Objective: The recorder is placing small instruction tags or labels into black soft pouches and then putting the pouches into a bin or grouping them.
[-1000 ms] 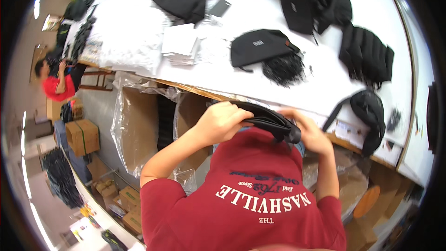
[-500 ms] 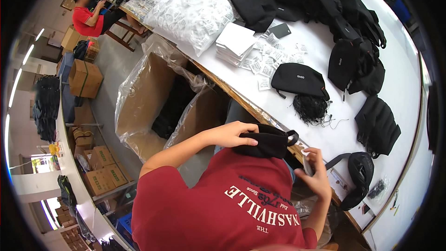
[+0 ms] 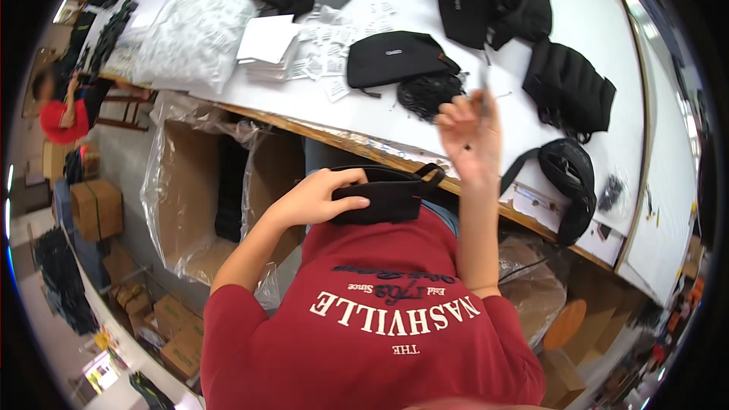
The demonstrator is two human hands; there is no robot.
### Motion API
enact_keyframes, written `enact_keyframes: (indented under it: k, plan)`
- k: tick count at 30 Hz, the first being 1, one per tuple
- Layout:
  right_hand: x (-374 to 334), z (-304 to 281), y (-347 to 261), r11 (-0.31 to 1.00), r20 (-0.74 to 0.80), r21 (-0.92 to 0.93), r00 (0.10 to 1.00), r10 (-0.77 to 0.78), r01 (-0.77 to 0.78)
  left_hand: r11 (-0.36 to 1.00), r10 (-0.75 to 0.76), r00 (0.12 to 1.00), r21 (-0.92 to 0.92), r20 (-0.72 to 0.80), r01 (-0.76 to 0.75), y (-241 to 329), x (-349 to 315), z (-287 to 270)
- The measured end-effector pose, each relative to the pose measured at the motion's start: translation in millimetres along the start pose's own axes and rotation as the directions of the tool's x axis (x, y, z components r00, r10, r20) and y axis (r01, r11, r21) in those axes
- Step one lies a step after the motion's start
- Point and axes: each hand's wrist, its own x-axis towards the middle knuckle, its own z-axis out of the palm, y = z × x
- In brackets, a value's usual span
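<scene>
Here at the near edge, a black pouch (image 3: 387, 203) sits at the person's waist, just in front of the tabletop (image 3: 307, 115), its long axis running left to right, its loop at the right end. The left hand (image 3: 323, 197) has the left end of it, thumb on the near face, fingers over the upper edge, so this is the hand nearer the pouch, and there is no gap between them at all!

And the right hand (image 3: 471, 140)? Up and away, over the near part of the tabletop, palm showing, its fingers closed on a slim grey thing (image 3: 484, 87), too blurred to name. From those fingers the pouch lies left and nearer, well apart.

Just beyond the right hand, slightly left, comes a tuft of black strings (image 3: 427, 99), touching a flat black pouch (image 3: 380, 64) laid lengthwise left to right. Left of that, a stack of white cards (image 3: 267, 39); farther off and to the right, a heap of black pouches (image 3: 462, 11).
</scene>
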Motion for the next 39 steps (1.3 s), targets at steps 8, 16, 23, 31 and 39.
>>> enact_keyframes:
  k: [8,16,23,31,39]
  plan:
    - [4.5,-14.0,13.1,0.933,-0.111,-0.349,0.985,-0.132,0.086,0.998,-0.005,0.998,0.055,-0.067,0.009,0.0,0.6,10.2]
    - [-9.0,-21.6,12.9,0.844,-0.192,-0.524,0.95,-0.246,0.113,0.998,-0.011,0.999,0.062,-0.037,0.013,1.7,4.4,9.1]
    - [-13.8,8.9,-6.8,0.15,0.222,-0.948,0.922,-0.317,0.28,0.959,0.229,0.963,0.205,-0.143,-0.197,6.7,8.1,1.0]
    - [-35.6,34.1,5.9,-0.702,0.127,-0.576,0.894,0.43,0.419,0.675,0.608,0.776,0.623,-0.168,-0.394,21.8,27.1,-3.2]
    - [-43.1,35.0,6.6,-0.563,0.09,-0.712,0.851,0.517,0.418,0.947,0.32,0.917,0.104,-0.238,-0.303,-4.6,37.8,-24.7]
